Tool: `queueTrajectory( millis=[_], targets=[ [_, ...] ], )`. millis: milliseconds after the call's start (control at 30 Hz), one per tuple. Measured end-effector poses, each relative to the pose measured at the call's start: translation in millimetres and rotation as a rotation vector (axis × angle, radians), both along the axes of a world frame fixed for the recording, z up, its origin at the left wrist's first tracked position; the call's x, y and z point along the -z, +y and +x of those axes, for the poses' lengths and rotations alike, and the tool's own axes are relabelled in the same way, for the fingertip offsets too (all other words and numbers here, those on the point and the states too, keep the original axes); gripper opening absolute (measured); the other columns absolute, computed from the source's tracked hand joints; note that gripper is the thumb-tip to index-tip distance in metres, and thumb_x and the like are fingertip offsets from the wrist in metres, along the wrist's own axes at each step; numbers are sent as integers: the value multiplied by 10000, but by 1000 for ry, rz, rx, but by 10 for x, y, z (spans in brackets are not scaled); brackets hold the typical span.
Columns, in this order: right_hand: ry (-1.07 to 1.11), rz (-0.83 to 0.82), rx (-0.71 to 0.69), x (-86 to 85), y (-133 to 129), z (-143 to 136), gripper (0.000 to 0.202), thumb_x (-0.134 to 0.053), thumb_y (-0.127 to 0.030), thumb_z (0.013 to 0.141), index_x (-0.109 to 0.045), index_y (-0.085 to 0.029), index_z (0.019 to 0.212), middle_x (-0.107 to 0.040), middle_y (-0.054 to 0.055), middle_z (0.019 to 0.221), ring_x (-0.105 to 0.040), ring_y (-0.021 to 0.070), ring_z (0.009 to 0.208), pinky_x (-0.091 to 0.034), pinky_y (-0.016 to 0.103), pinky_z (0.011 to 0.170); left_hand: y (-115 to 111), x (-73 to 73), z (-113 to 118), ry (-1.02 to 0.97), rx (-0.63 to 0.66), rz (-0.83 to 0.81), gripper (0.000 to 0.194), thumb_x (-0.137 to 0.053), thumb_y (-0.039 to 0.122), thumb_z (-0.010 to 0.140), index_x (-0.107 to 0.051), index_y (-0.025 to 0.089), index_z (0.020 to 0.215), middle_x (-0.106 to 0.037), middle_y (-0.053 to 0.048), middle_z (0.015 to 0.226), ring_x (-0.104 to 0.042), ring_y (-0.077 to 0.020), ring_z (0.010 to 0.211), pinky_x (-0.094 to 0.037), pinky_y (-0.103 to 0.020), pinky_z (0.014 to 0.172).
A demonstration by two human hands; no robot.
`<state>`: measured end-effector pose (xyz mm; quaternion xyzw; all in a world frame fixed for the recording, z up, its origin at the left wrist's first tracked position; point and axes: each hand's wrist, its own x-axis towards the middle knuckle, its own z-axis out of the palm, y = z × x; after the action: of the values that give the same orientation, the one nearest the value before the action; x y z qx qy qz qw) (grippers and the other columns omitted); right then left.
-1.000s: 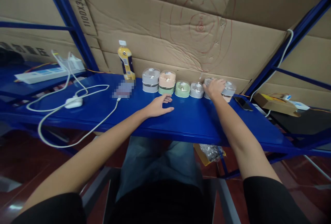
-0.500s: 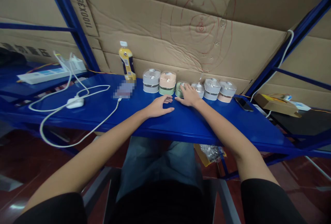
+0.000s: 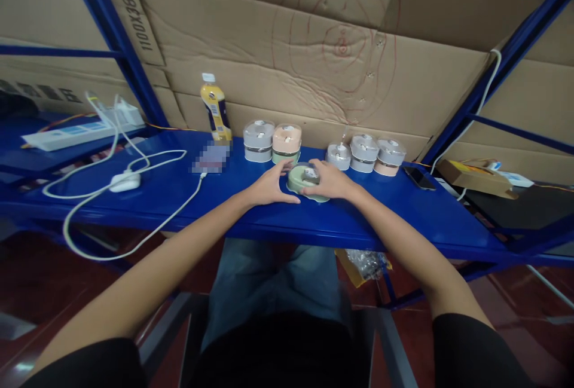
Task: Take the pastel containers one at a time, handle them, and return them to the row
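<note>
A green round container with a clear lid (image 3: pixel 298 177) is low over the blue table, in front of the row of similar containers. My right hand (image 3: pixel 330 181) grips it from the right, thumb at the near side and fingers over the far side. To its left, my left hand (image 3: pixel 271 186) is held with thumb and fingers apart, close by the container's left edge; whether it touches is hard to tell. Behind stand a grey stacked pair (image 3: pixel 259 137), a pink-and-green stack (image 3: pixel 287 138), a single grey container (image 3: pixel 338 157) and two more stacks (image 3: pixel 364 150) at the right.
A yellow drink bottle (image 3: pixel 216 110) stands at the back left, beside a blurred-out flat item (image 3: pixel 210 157) with a white cable. A white charger (image 3: pixel 125 181) and power strip (image 3: pixel 81 134) are further left. Right lie a phone (image 3: pixel 420 177) and an open cardboard box (image 3: pixel 478 177).
My right hand has drawn the green container out of the row, toward me and slightly left, leaving a gap there. My left hand has stayed nearly in place, its fingers opening a little wider.
</note>
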<state>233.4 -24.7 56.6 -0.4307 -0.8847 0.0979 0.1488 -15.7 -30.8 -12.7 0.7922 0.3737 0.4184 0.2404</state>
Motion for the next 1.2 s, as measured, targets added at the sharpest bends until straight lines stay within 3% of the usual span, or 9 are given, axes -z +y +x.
queueTrajectory(
  millis=[67, 133, 367, 433, 633, 867, 1000, 1100, 1200],
  targets=[
    [144, -25, -209, -19, 66, 70, 934, -901, -636, 752, -566, -205, 1509, -687, 181, 1465, -670, 389, 1338, -544, 563, 1156, 3, -2, -12, 11, 19, 16, 1297, -1055, 570, 575, -428, 190, 1645, -580, -271, 1611, -573, -475, 1503, -457, -677, 1252],
    [283, -44, -293, -41, 119, 179, 955, -887, -660, 752, -551, -232, 1536, -656, 153, 1534, -647, 367, 1385, -519, 550, 1197, -6, -18, -24, 46, 22, 38, 1260, -1042, 583, 598, -451, 203, 1644, -608, -245, 1595, -599, -462, 1476, -468, -663, 1244],
    [395, -49, -6, 16, 307, 567, 875, -795, -707, 844, -577, -200, 1522, -729, 162, 1414, -705, 388, 1277, -592, 546, 1073, -128, -115, -7, 240, 19, 108, 600, -872, 658, 813, -814, 275, 1272, -669, -123, 1491, -641, -397, 1413, -456, -597, 1262],
    [384, -54, 39, 66, 356, 607, 844, -805, -683, 846, -592, -201, 1505, -754, 154, 1367, -720, 384, 1244, -604, 543, 1044, -160, -128, 14, 252, -1, 101, 525, -828, 685, 848, -854, 293, 1197, -645, -119, 1511, -610, -406, 1444, -444, -605, 1271],
    [351, -42, 53, 133, 431, 627, 845, -813, -686, 842, -597, -207, 1503, -775, 139, 1313, -733, 370, 1218, -617, 525, 1017, -158, -157, -47, 202, -74, 105, 591, -726, 761, 905, -859, 257, 1182, -654, -135, 1470, -618, -392, 1419, -464, -590, 1263],
    [272, -100, 176, 83, 444, 700, 878, -773, -729, 875, -601, -182, 1540, -783, 168, 1321, -756, 391, 1197, -611, 572, 1052, -58, -147, -385, 216, -333, 106, 621, -709, 780, 888, -826, 215, 1116, -722, -142, 1309, -696, -377, 1245, -529, -587, 1179],
    [240, -95, 196, 68, 438, 707, 916, -870, -697, 790, -662, -183, 1519, -732, 203, 1457, -710, 452, 1309, -558, 655, 1132, -92, -155, -367, 198, -277, 105, 659, -763, 754, 856, -769, 219, 1240, -740, -142, 1351, -684, -385, 1296, -520, -579, 1189],
    [361, -21, 94, 56, 396, 648, 873, -854, -665, 822, -653, -223, 1548, -683, 173, 1552, -673, 424, 1385, -534, 632, 1175, -147, -175, -242, 152, -205, 93, 780, -818, 705, 835, -657, 212, 1417, -697, -149, 1488, -663, -390, 1371, -512, -567, 1209],
    [406, 29, -130, 40, 322, 509, 872, -874, -631, 817, -642, -249, 1565, -665, 142, 1580, -655, 373, 1408, -551, 561, 1164, -159, -156, -89, 122, -133, 76, 933, -913, 650, 757, -573, 204, 1503, -650, -180, 1562, -627, -414, 1442, -487, -578, 1241]
  ],
)
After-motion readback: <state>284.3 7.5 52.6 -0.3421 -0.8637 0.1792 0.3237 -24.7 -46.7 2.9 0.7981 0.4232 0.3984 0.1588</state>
